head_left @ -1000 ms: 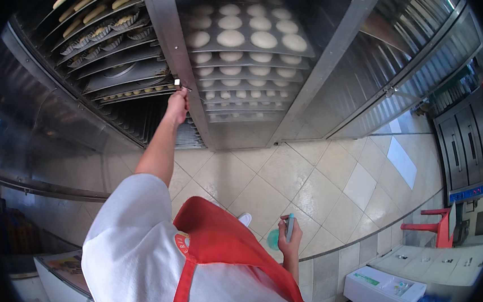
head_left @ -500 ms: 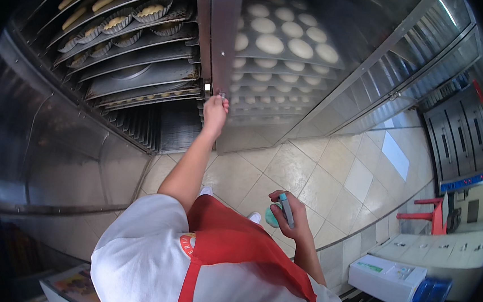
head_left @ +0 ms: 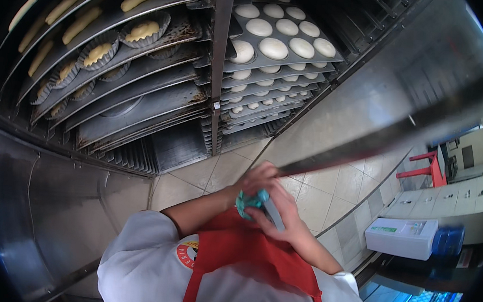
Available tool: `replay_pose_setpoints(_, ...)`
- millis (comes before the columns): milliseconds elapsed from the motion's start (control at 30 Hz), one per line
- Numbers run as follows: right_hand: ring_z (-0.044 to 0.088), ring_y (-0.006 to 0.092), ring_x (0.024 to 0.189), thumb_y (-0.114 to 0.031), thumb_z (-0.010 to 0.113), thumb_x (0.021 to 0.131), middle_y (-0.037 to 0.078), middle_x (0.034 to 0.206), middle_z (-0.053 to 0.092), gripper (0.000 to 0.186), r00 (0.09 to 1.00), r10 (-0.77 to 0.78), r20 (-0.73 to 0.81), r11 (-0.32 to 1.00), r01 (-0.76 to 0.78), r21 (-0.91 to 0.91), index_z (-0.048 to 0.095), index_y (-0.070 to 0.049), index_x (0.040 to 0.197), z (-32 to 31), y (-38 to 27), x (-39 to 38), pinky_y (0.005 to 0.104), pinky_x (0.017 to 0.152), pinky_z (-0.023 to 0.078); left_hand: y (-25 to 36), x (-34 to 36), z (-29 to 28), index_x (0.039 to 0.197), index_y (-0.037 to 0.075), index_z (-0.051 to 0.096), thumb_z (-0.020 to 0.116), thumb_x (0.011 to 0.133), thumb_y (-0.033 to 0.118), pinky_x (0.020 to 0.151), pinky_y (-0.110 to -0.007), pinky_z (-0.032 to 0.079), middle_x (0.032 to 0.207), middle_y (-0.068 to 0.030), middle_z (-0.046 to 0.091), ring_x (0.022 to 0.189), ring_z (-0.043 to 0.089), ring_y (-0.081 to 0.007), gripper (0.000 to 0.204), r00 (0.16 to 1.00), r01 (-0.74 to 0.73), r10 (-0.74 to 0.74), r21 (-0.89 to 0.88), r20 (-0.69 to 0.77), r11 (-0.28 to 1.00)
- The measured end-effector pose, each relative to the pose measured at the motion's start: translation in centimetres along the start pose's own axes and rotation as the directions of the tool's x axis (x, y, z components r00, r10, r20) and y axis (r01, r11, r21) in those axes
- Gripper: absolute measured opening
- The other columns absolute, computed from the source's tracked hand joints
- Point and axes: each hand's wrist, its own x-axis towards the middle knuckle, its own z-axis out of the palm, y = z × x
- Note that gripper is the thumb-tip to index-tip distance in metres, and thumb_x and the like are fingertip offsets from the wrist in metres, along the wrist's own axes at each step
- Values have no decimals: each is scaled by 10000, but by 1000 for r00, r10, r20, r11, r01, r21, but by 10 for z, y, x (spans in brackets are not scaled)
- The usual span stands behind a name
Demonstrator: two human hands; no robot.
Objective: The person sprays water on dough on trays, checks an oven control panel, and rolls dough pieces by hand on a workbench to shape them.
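Note:
My left hand (head_left: 258,176), blurred, is raised at the near edge of the open steel door (head_left: 398,101), partly behind my other hand; its grip is unclear. My right hand (head_left: 280,215) holds a grey stick-like item (head_left: 275,214) with a teal top, alongside a crumpled or ribbed teal thing (head_left: 244,203). Above them stands a steel rack cabinet. Its left bay holds trays of dough sticks (head_left: 81,25) and fluted cups with yellow filling (head_left: 97,53); its right bay holds stacked trays of white dough rounds (head_left: 272,46).
A tiled floor (head_left: 328,197) lies below. A curved steel panel (head_left: 33,197) is at the left. On the right are a red stool (head_left: 436,169), white cupboards (head_left: 442,195) and a white appliance (head_left: 396,236) beside a blue water jug (head_left: 448,241).
The right bay's door has swung open to the right, exposing the dough trays. My left hand has moved down and right from the handle, and my right hand has risen to meet it.

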Motion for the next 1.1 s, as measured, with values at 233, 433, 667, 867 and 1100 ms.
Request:
replay_pose_setpoints(233, 644, 155, 853, -320, 631, 1031, 72, 896, 695, 329, 830, 214, -515, 966, -102, 238, 667, 6, 1001, -39, 89, 90, 326, 794, 515, 48, 79, 100, 1217, 47, 630, 630, 1018, 240, 961, -409, 510, 1162, -131, 661, 1085, 620, -266, 277, 875, -34, 128, -204, 468, 978)
replay_pose_setpoints(433, 655, 139, 764, -324, 660, 1021, 60, 785, 700, 353, 838, 398, -373, 914, -326, 242, 690, 17, 936, -92, 120, 149, 312, 737, 518, 88, 118, 113, 1292, 7, 614, 710, 968, 202, 1014, -406, 506, 1318, -159, 648, 1206, 599, -269, 390, 873, 171, 183, -635, 452, 753)
replay_pose_setpoints(667, 668, 147, 738, -361, 694, 999, 49, 772, 707, 362, 862, 402, -309, 905, -321, 280, 716, -3, 950, -112, 151, 165, 319, 712, 529, 48, 130, 130, 1279, 44, 639, 711, 950, 216, 989, -434, 525, 1287, -180, 670, 1157, 651, -345, 379, 830, -217, 269, -161, 489, 963)
replay_pose_setpoints(867, 708, 156, 784, -326, 716, 1000, 89, 836, 739, 363, 789, 341, -511, 936, -232, 267, 713, 38, 1003, -143, 201, 149, 319, 742, 564, 19, 100, 40, 1158, 44, 694, 727, 930, 309, 871, -431, 561, 1097, -158, 717, 1011, 707, -336, 351, 861, 91, -101, 45, 499, 995)
replay_pose_setpoints(1100, 687, 144, 767, -316, 726, 1001, 64, 837, 717, 345, 636, 509, -581, 844, -233, 484, 710, 28, 1013, -127, 252, 70, 306, 731, 557, -71, -65, -41, 1082, 25, 719, 734, 953, 308, 834, -396, 574, 1013, -157, 754, 946, 742, -298, 312, 725, 626, -680, 309, 109, 716)
